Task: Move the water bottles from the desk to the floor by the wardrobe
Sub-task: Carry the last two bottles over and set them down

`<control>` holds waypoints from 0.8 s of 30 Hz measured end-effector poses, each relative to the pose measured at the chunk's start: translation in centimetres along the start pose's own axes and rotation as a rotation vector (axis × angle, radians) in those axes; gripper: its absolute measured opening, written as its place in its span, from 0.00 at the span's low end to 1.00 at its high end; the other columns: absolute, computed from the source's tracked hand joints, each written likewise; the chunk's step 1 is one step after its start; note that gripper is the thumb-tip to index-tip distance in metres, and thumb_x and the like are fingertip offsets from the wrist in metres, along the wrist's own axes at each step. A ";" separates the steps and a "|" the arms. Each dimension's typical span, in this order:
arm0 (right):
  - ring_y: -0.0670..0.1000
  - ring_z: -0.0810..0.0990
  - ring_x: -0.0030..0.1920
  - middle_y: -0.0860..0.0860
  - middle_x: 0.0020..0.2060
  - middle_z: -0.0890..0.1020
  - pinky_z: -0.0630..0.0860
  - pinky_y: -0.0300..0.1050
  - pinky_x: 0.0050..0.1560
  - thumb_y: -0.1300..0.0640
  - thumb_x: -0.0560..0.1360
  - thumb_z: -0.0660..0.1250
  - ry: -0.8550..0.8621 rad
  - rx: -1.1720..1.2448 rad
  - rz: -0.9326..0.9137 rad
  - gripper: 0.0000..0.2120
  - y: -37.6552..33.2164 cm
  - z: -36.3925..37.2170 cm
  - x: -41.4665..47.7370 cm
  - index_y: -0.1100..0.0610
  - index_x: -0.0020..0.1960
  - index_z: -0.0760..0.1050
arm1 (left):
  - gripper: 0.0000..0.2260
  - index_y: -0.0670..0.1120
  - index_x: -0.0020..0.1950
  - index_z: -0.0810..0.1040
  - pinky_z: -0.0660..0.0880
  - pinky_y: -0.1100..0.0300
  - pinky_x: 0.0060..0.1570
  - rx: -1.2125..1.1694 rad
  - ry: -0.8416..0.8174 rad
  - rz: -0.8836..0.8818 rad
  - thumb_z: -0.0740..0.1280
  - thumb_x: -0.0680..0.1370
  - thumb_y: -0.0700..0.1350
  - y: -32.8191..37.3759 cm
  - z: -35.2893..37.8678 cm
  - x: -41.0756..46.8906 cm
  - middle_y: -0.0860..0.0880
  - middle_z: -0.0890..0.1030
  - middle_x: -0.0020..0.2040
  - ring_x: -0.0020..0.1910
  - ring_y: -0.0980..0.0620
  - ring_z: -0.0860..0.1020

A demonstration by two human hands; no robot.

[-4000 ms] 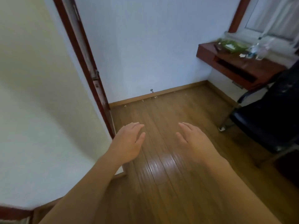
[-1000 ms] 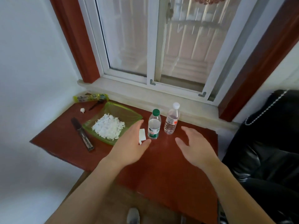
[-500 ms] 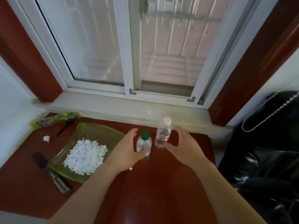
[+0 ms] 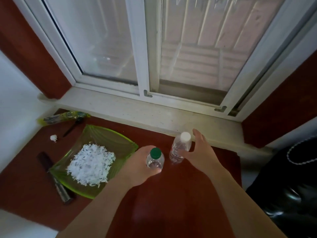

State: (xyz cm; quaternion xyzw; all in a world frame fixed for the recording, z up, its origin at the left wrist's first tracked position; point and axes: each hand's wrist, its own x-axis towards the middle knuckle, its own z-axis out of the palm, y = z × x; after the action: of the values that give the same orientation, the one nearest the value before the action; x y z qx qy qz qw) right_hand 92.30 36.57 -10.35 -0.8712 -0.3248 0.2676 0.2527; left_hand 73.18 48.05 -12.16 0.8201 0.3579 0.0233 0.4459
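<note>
Two clear water bottles stand upright on the red-brown desk (image 4: pixel 180 194) below the window. The green-capped bottle (image 4: pixel 155 158) is wrapped by my left hand (image 4: pixel 137 167), whose fingers curl around its body. Right of it stands the white-capped bottle (image 4: pixel 180 148). My right hand (image 4: pixel 200 152) is cupped against its right side, thumb in front and fingers behind, not fully closed on it.
A green glass dish (image 4: pixel 109 138) holding white shreds sits left of the bottles. A dark knife (image 4: pixel 54 179), a small white scrap (image 4: pixel 53 137) and a green wrapper (image 4: pixel 63 115) lie further left. A black chair (image 4: pixel 295 186) stands at the right. The white window sill (image 4: pixel 137 112) runs behind the desk.
Four seconds ago I was across the room. Both hands have reached forward since: the left has closed around the green-capped bottle, the right has come up against the white-capped one.
</note>
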 end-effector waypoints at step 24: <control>0.42 0.81 0.41 0.41 0.39 0.81 0.78 0.37 0.40 0.51 0.69 0.75 0.190 0.097 -0.064 0.18 -0.4 -3.4 -8.8 0.45 0.53 0.71 | 0.20 0.60 0.54 0.77 0.80 0.59 0.46 0.075 0.096 0.260 0.79 0.66 0.52 4.6 -3.4 -2.6 0.61 0.82 0.46 0.45 0.63 0.81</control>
State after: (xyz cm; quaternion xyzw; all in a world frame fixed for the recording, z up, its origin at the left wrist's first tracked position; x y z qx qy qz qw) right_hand 88.56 29.74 -4.92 -0.8686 -0.3136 0.1911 0.3328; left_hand 72.64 47.31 -5.98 0.8735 0.2701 0.1069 0.3906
